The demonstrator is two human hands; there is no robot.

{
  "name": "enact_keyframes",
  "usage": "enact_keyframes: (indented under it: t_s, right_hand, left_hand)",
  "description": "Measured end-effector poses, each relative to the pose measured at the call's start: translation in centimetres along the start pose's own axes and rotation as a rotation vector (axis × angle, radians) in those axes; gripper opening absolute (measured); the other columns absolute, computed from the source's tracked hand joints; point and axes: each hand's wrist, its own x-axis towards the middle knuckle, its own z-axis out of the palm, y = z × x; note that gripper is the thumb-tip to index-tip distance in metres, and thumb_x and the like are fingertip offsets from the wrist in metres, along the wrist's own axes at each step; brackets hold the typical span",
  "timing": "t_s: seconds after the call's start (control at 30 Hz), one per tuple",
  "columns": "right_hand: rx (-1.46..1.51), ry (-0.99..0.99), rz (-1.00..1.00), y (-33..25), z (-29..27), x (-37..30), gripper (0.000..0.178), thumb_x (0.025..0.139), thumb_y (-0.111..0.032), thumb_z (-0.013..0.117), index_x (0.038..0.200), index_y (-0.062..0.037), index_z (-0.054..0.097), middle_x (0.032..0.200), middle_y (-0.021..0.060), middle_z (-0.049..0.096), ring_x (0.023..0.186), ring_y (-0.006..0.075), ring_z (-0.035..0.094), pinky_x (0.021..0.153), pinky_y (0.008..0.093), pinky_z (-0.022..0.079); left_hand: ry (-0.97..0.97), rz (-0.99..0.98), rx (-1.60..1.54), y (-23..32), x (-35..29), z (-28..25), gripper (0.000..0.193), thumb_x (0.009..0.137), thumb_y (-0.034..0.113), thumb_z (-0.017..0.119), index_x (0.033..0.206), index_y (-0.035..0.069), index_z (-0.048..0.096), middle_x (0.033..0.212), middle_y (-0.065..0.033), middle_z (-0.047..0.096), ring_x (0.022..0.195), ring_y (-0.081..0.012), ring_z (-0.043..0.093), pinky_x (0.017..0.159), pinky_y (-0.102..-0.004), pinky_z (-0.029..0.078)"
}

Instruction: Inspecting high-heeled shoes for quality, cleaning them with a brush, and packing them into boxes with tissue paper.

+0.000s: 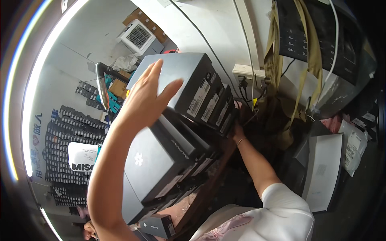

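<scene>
A stack of several dark grey shoeboxes [203,96] with white labels on its ends stands tilted in front of me. My left hand [145,94] lies flat over the lid of the top box, its fingers stretched and thumb apart. Low at the stack's right end, my right hand [238,131] grips the lower boxes; most of its fingers are hidden behind them. Nearer to me, a second pile of grey shoeboxes [148,168] rests beside the first, a pale flower-like mark on one. Below it is a smaller dark box [157,226].
Many shoeboxes [72,140] are piled at the left, with a white air cooler [138,38] at the back. Cables hang by a wall socket [247,71]. On the right are an open white-lined box lid [323,172], a plastic parcel [354,146] and khaki straps [311,44].
</scene>
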Motion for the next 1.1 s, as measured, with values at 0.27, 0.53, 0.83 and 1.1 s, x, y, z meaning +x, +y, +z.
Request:
enact_keyframes:
  t_s: [0.27,0.53,0.83,1.1]
  right_hand:
    - [0.084,-0.034,-0.064,-1.2,0.2,-0.5,0.065,0.096,-0.056,0.037,0.140,-0.0087,0.039,0.137,0.0075,0.048,0.125,0.0238,0.046,0.103,0.0377,0.038]
    - [0.018,0.071,0.130,-3.5,-7.4,-11.1,0.057,0.099,-0.049,0.033,0.142,-0.0112,0.037,0.139,0.0077,0.047,0.127,0.0251,0.046,0.105,0.0411,0.038]
    - [0.053,-0.028,0.092,-3.9,-9.6,-1.6,0.052,0.096,-0.048,0.041,0.134,-0.0120,0.046,0.129,0.0084,0.054,0.110,0.0248,0.057,0.094,0.0448,0.048]
    - [0.032,0.092,0.086,-1.6,-9.7,-10.7,0.052,0.097,-0.047,0.040,0.134,-0.0117,0.046,0.129,0.0086,0.055,0.110,0.0251,0.057,0.094,0.0447,0.048]
  left_hand:
    - [-0.161,-0.116,-0.020,-1.9,7.0,6.6,0.075,0.096,0.055,0.033,0.146,-0.001,0.023,0.152,-0.0265,0.015,0.143,-0.0376,0.009,0.116,-0.0421,0.014]
    - [-0.179,0.011,-0.187,-0.6,1.4,2.5,0.082,0.093,0.062,0.033,0.144,-0.001,0.028,0.149,-0.0292,0.022,0.140,-0.0401,0.019,0.114,-0.0427,0.019]
    - [-0.086,0.179,-0.031,4.9,-2.5,4.9,0.072,0.095,0.052,0.041,0.144,0.001,0.028,0.143,-0.0342,0.025,0.138,-0.0475,0.018,0.110,-0.0570,0.014]
    - [-0.074,0.347,-0.021,8.5,-6.8,3.0,0.069,0.095,0.052,0.036,0.145,0.004,0.027,0.145,-0.0316,0.024,0.139,-0.0461,0.017,0.111,-0.0569,0.014]
